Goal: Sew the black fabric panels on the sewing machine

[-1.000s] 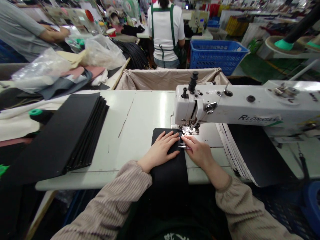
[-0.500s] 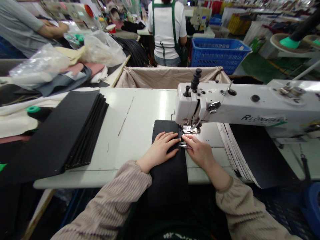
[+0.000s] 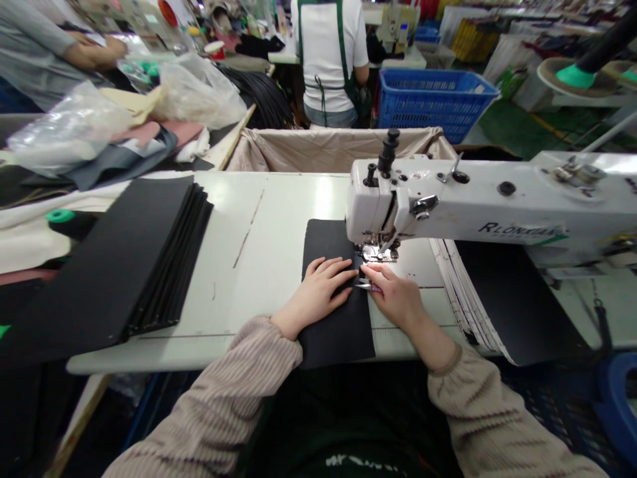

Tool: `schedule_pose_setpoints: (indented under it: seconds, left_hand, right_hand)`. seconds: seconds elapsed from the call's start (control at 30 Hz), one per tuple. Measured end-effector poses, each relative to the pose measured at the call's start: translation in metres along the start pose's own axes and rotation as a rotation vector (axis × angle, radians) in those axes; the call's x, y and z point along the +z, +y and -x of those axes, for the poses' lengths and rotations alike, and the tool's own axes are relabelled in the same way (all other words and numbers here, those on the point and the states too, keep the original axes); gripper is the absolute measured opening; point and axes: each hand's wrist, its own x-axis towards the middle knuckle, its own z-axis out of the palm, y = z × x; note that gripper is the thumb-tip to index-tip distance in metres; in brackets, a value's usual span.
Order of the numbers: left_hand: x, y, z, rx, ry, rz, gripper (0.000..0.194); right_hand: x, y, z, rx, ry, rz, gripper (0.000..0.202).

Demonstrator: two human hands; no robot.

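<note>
On my feed I read "RLONXIAN", dark letters along the white sewing machine's arm (image 3: 458, 199), its last part blurring into a green mark (image 3: 550, 240). White lettering on the dark apron (image 3: 348, 425) is illegible.

From my station I'm seeing a passable lane of pale tabletop (image 3: 249, 272) running between the black stack (image 3: 144, 259) on the left and the black panel (image 3: 328, 245) under the left hand (image 3: 318, 297). Rightward, the sewing machine (image 3: 448, 199) is blocking entry from above, its foot (image 3: 381, 253) is standing just ahead of the right hand (image 3: 398, 299) and snips (image 3: 366, 285), and the white-edged stack (image 3: 522, 309) is crowding that side.
</note>
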Motion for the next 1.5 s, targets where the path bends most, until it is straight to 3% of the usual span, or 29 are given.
schedule_pose_setpoints:
  seconds: [1.5]
  left_hand:
    - [0.0074,-0.0038,-0.0006,-0.026,0.065,0.046,0.038]
  right_hand:
    - [0.0013,0.0016,0.0007,-0.011,0.016,-0.032,0.050]
